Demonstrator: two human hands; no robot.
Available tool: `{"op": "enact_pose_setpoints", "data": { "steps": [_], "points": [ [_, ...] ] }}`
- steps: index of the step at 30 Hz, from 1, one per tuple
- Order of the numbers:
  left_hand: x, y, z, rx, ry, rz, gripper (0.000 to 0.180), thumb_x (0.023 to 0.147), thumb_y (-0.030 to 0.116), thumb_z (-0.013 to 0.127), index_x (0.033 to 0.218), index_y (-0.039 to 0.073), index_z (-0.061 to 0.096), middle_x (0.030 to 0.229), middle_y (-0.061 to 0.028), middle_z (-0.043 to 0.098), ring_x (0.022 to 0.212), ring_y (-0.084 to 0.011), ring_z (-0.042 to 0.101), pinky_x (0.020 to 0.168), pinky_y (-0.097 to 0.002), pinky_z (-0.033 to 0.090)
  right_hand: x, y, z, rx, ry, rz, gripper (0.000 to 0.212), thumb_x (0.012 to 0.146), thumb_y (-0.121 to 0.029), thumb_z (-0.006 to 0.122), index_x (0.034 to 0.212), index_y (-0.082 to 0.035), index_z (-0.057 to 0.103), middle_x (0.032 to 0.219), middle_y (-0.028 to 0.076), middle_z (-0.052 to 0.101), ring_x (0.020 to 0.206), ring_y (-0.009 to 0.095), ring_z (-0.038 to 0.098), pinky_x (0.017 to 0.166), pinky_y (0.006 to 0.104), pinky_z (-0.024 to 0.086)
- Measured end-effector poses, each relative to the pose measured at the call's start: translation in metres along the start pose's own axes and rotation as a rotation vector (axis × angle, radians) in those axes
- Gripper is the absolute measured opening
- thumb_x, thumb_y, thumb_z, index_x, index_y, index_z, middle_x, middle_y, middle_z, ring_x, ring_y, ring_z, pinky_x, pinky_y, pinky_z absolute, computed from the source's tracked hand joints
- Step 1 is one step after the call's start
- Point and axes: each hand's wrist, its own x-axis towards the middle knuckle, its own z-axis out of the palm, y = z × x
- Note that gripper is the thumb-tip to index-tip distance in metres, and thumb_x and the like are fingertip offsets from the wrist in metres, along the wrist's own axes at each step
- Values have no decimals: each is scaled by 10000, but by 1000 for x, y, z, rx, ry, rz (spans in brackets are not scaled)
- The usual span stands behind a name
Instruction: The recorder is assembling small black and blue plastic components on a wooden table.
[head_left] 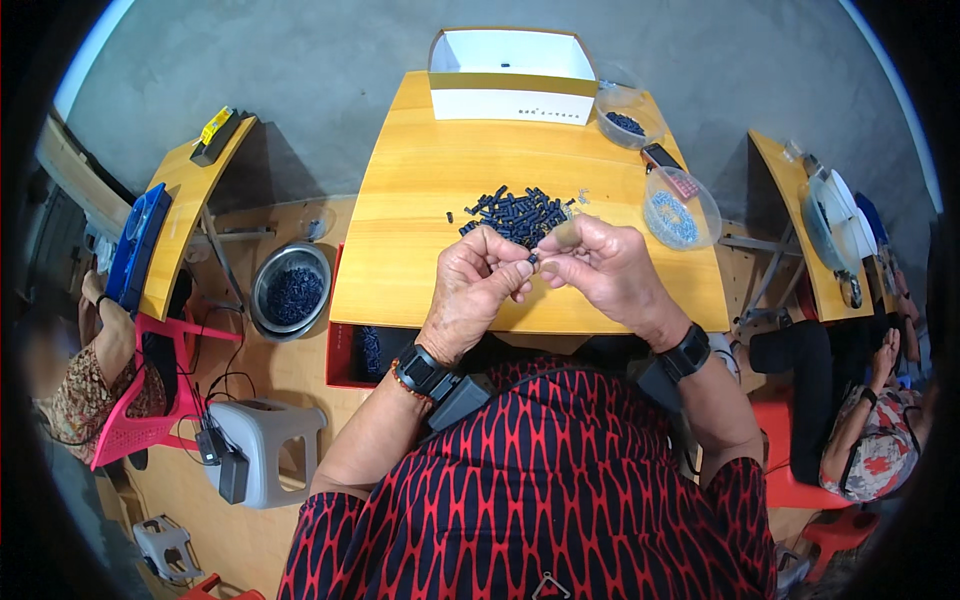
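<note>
Both my hands meet over the near part of the wooden table (400, 270). My left hand (476, 285) pinches a small dark cylindrical piece (532, 258) between thumb and fingertips. Right at that piece, the thumb and forefinger of my right hand (605, 270) are pinched together; whatever is between them is too small to make out. Tape-like wrapping covers a fingertip of the right hand. Just beyond my fingers lies a loose pile of small black cylindrical pieces (530, 212), with a few tiny pale bits (583, 197) at its right side.
A white and gold box (512, 107) stands at the table's far edge. Along the right are a clear tub of dark pieces (645, 128), a phone-like device (668, 170) and a tub of small silvery parts (710, 225). A metal basin (320, 265) sits on the floor at left. People sit at both sides.
</note>
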Motion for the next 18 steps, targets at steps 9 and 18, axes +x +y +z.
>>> {"op": "enact_pose_setpoints", "data": {
  "steps": [9,18],
  "points": [
    [1,-5,0,49,0,-6,75,931,-23,679,953,15,618,855,-57,675,715,-106,630,649,-257,542,-4,21,3,-332,25,-353,60,837,41,688,889,14,676,754,130,640,686,230,662,614,335,503],
    [1,-24,3,128,-25,-119,67,947,-8,662,976,29,613,872,-40,668,707,-80,605,642,-233,527,-21,39,-28,-277,84,74,70,869,-2,648,912,27,695,792,153,653,711,291,650,626,330,513]
  ]
}}
